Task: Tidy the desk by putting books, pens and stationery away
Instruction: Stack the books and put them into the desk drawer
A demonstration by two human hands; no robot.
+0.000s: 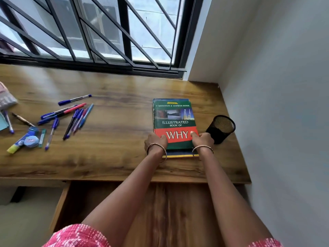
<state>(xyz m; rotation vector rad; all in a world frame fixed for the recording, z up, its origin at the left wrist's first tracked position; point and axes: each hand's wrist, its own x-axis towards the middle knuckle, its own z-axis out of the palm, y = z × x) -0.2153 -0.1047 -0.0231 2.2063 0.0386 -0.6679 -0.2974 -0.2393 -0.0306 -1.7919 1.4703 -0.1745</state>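
lower books mostly hidden (titles unreadable) | pouch cut by left edge

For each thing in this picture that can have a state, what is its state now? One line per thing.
Green book: closed, flat on top of a stack of books.
Left hand: grips the stack's left side.
Right hand: grips the stack's right side, thumb on the cover.
Mesh pen holder: tilted, open mouth shows no pens.
Pens: scattered loose on the desk.
Window: closed or not, cannot tell.

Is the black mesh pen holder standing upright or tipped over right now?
Tipped. The black mesh pen holder leans with its open mouth facing the camera; nothing shows inside. It lies on the desk.
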